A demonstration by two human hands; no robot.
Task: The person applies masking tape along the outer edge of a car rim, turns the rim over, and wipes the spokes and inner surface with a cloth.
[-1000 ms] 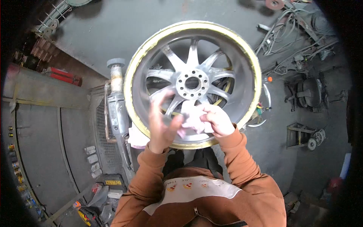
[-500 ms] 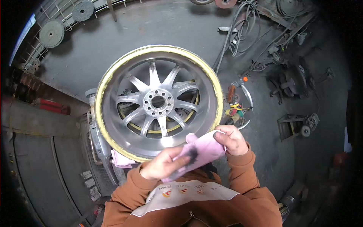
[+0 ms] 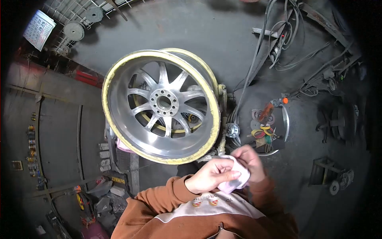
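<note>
A pink cloth point(image 3: 234, 184), bunched up, is between my two hands in front of my chest. My left hand point(image 3: 215, 175) pinches it from the left, thumb lying on top. My right hand point(image 3: 251, 162) grips its upper right side and is blurred by motion. Just beyond them stands a silver spoked alloy wheel point(image 3: 159, 140), its rims edged with yellow tape point(image 3: 213, 137). Neither hand touches the wheel. Another piece of pink cloth point(image 3: 124, 146) shows beneath the wheel's lower left edge.
Right of the wheel, a round tray point(image 3: 286, 123) bears an orange-capped bottle point(image 3: 267, 112) and tape rolls point(image 3: 258, 132). Cables point(image 3: 254, 65) run along the floor. A small bench grinder stand point(image 3: 324, 173) is far right. A DeWalt case point(image 3: 118, 181) and bags lie lower left.
The cloth was spread with a dark smudge showing; now it is folded smaller, paler side out. Both hands have come closer together, and the view has shifted, showing the wheel tilted.
</note>
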